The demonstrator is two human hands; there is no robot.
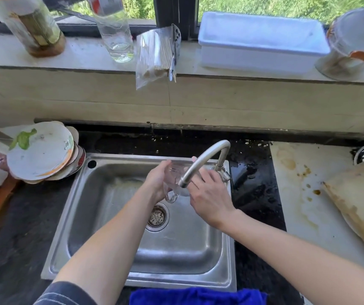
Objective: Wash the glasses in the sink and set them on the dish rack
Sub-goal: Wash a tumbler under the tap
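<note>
Blue cloth (198,297) at 6 o'clock, then the sink (110,216). Left hand (157,183) grips a clear glass (174,183) under the faucet (200,166); right hand (211,199) rubs it, grip loosely curled. Still mid-wash, no dish rack visible.

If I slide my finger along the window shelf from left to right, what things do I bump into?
Brown-stained bottle → clear empty glass → plastic bag of wooden sticks → white lidded box → tipped clear jar with orange inside.
</note>
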